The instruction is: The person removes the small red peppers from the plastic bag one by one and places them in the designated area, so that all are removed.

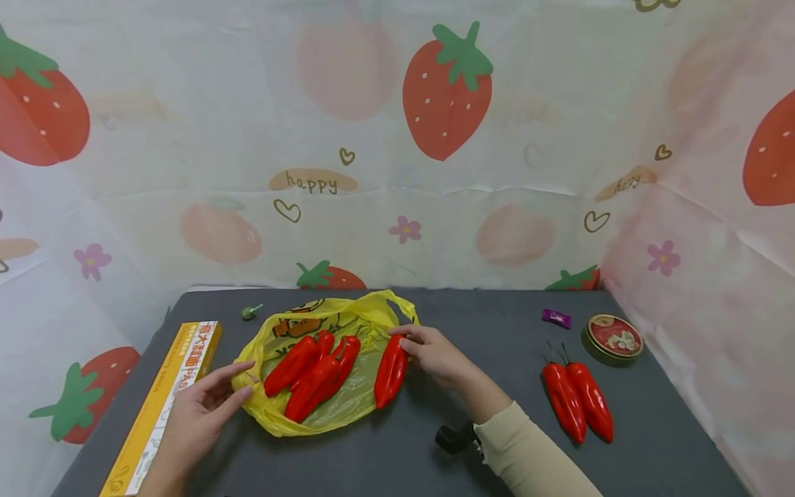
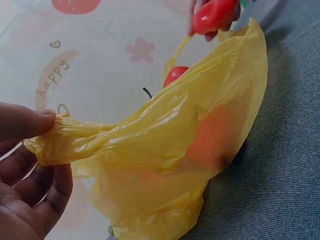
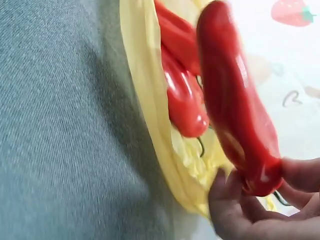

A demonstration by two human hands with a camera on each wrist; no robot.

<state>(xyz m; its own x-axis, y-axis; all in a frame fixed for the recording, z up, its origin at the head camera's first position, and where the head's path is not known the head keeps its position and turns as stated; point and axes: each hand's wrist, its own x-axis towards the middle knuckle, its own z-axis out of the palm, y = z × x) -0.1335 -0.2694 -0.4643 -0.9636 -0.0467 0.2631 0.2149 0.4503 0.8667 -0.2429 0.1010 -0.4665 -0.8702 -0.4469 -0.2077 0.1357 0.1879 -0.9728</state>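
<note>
A yellow plastic bag [image 1: 348,414] lies wide-mouthed on the dark table, with several red peppers [image 1: 319,388] inside. My left hand [image 1: 201,407] pinches the bag's left rim between thumb and fingers; the left wrist view shows the gathered plastic [image 2: 75,142] in that grip. At the bag's right side, my right hand [image 1: 437,355] holds another red pepper [image 1: 390,373] by its stem end. In the right wrist view this pepper [image 3: 235,95] is above the bag's edge, near the peppers inside [image 3: 182,95].
Two red peppers [image 1: 577,400] lie side by side at the right. Behind them are a round tin [image 1: 615,338] and a small purple packet [image 1: 556,318]. A long yellow box [image 1: 161,407] lies along the left, with a small green item [image 1: 250,313] behind it.
</note>
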